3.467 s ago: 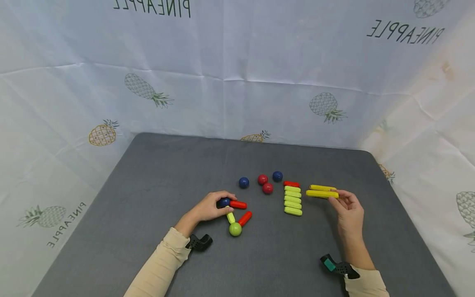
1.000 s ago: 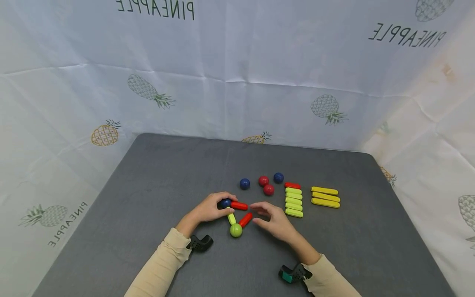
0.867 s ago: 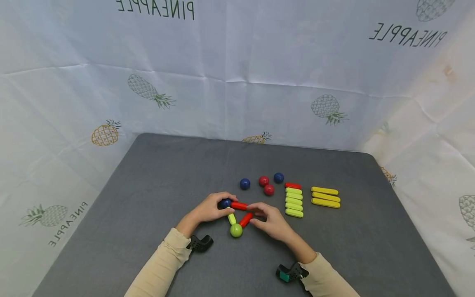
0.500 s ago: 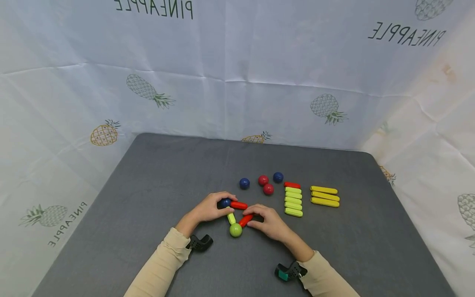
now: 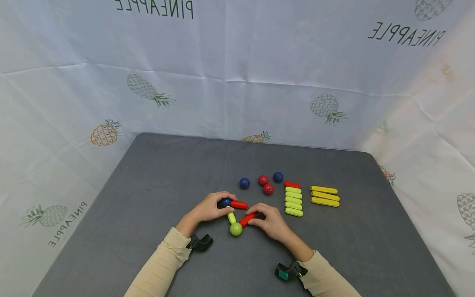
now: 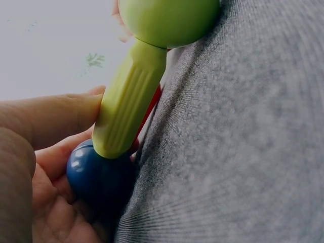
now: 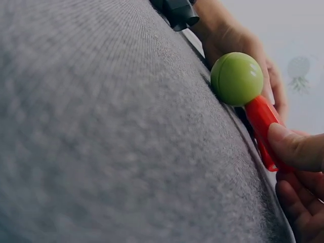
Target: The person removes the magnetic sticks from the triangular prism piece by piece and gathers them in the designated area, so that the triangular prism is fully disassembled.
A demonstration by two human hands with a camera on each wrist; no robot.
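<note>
On the dark cloth-covered table, a blue ball [image 5: 225, 202], a yellow-green stick [image 5: 231, 218] and a green ball [image 5: 236, 229] are joined in a line. One red stick [image 5: 239, 205] extends right from the blue ball; another red stick [image 5: 246, 220] slants up from the green ball. My left hand [image 5: 208, 207] holds the blue corner: in the left wrist view its thumb presses the yellow-green stick [image 6: 129, 101] and its fingers curl behind the blue ball [image 6: 98, 169]. My right hand [image 5: 271, 222] pinches the free end of the slanting red stick [image 7: 263, 119] between thumb and fingers.
Behind the hands lie two loose blue balls [image 5: 244, 183] and two red balls [image 5: 268, 189]. To their right, a red stick [image 5: 292, 185] tops a column of several yellow-green sticks [image 5: 293, 202]. Three yellow sticks [image 5: 324, 196] lie farther right. A pineapple-print curtain [image 5: 237, 103] hangs beyond the table.
My right hand has left the yellow sticks, now three in a row, and come left to take hold of the slanting red stick, tilting it slightly right. My left hand has stayed put.
</note>
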